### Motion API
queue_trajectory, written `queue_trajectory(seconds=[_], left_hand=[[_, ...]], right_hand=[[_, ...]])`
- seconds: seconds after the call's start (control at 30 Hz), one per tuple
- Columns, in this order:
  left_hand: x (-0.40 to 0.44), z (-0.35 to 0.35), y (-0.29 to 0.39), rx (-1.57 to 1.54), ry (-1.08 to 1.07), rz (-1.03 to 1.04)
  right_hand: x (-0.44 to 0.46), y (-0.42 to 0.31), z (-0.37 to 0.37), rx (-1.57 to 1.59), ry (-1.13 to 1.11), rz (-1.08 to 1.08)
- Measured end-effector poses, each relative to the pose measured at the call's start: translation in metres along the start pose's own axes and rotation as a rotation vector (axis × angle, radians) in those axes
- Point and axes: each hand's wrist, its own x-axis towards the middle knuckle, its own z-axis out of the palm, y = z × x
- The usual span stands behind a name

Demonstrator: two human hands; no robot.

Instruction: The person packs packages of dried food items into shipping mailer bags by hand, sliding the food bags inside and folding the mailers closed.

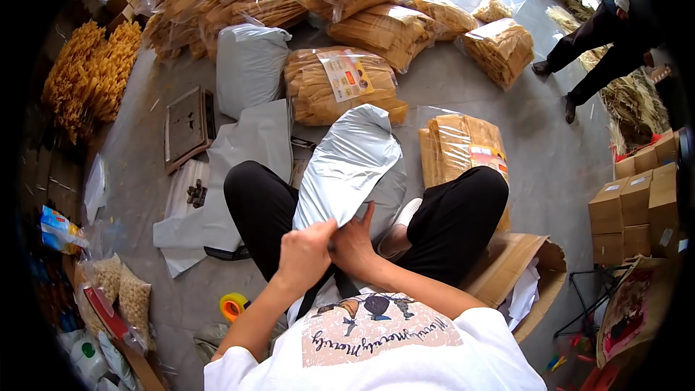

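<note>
Head view: grey bag (347, 156) extends forward from left hand (305, 252).

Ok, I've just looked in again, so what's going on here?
A seated person is handling a pale grey plastic bag between their knees. The left hand grips its near end, and the right hand is against it close by, fingers partly hidden. A filled grey bag stands beyond, beside a labelled clear pack of tan strips. More clear packs are piled behind, and another person is at the upper right.
</note>
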Motion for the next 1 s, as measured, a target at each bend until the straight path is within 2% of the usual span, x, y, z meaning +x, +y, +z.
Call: queue_trajectory(seconds=[0.03, 0.07, 0.2, 0.27, 0.33, 0.37, 0.4, 0.47, 0.5, 0.57, 0.67, 0.73, 0.8, 0.83, 0.87, 0.97, 1.0], left_hand=[[-0.007, 0.013, 0.003, 0.003, -0.063, -0.005], [-0.015, 0.026, 0.005, 0.005, -0.126, -0.011], [-0.026, 0.057, -0.01, 0.019, -0.066, 0.003], [-0.033, 0.059, -0.017, -0.073, 0.069, -0.01], [-0.039, 0.057, -0.019, -0.056, 0.042, -0.001], [-0.041, 0.056, -0.019, -0.063, 0.027, 0.02], [-0.044, 0.057, -0.019, -0.073, 0.008, 0.038], [-0.044, 0.06, -0.017, -0.081, -0.007, 0.056], [-0.042, 0.061, -0.015, -0.089, -0.019, 0.059], [-0.033, 0.057, -0.01, -0.099, -0.043, 0.074], [-0.024, 0.059, -0.003, -0.148, -0.035, 0.112], [-0.024, 0.077, -0.01, -0.062, -0.128, 0.131], [-0.025, 0.104, -0.023, 0.043, -0.217, 0.142], [-0.022, 0.113, -0.026, 0.1, -0.236, 0.166], [-0.02, 0.121, -0.029, 0.153, -0.255, 0.19], [-0.017, 0.131, -0.033, 0.308, -0.278, 0.203], [-0.015, 0.132, -0.032, 0.307, -0.274, 0.2]], right_hand=[[0.008, 0.007, 0.02, -0.181, 0.362, -0.161], [0.007, 0.016, 0.037, -0.131, 0.403, -0.176], [0.015, 0.021, 0.027, 0.104, 0.259, -0.225], [0.012, 0.028, 0.011, 0.173, 0.236, -0.286], [-0.001, 0.036, -0.013, 0.145, 0.09, -0.323], [-0.009, 0.036, -0.026, 0.028, -0.198, -0.244], [-0.023, 0.035, -0.036, 0.029, -0.204, -0.237], [-0.051, 0.032, -0.045, -0.024, 0.119, -0.034], [-0.054, 0.035, -0.039, -0.027, 0.115, -0.031], [-0.052, 0.043, -0.017, 0.245, 0.218, 0.115], [-0.027, 0.043, 0.002, 0.198, 0.293, 0.088], [-0.014, 0.05, -0.001, 0.122, 0.329, 0.094], [-0.009, 0.063, -0.011, 0.538, 0.442, 0.061], [-0.013, 0.064, -0.022, 0.624, 0.387, 0.158], [-0.017, 0.066, -0.035, 0.624, 0.391, 0.16], [-0.02, 0.09, -0.071, 0.577, 0.141, 0.015], [-0.014, 0.091, -0.088, 0.681, 0.061, 0.213]])
